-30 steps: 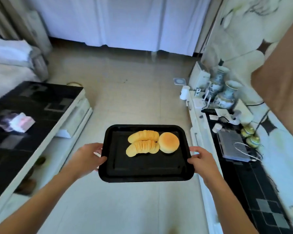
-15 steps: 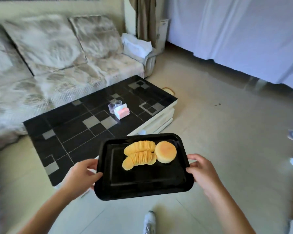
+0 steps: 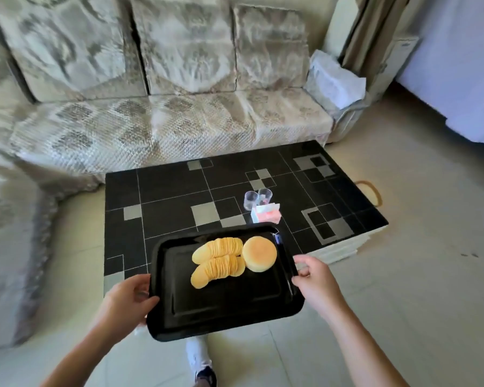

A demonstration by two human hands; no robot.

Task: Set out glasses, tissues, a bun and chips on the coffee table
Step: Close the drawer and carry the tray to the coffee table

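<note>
I carry a black tray (image 3: 224,311) by its two short sides, my left hand (image 3: 126,298) on the left rim and my right hand (image 3: 316,277) on the right rim. Two rows of stacked chips (image 3: 217,259) and a round golden bun (image 3: 259,254) lie on its far half. The tray hangs over the near edge of the black tiled coffee table (image 3: 179,202). On the table stand two clear glasses (image 3: 256,198) side by side, with a pink and white tissue pack (image 3: 266,213) just in front of them.
A grey patterned sofa (image 3: 165,129) runs behind and to the left of the table. A white folded cloth (image 3: 336,79) lies on its right armrest. A brown hoop-like object (image 3: 370,191) lies on the floor right of the table. My foot (image 3: 201,367) shows below the tray.
My view has swung further left and closer, so the coffee table now lies straight ahead. The tray has come over the table's near edge, still held by both hands.
</note>
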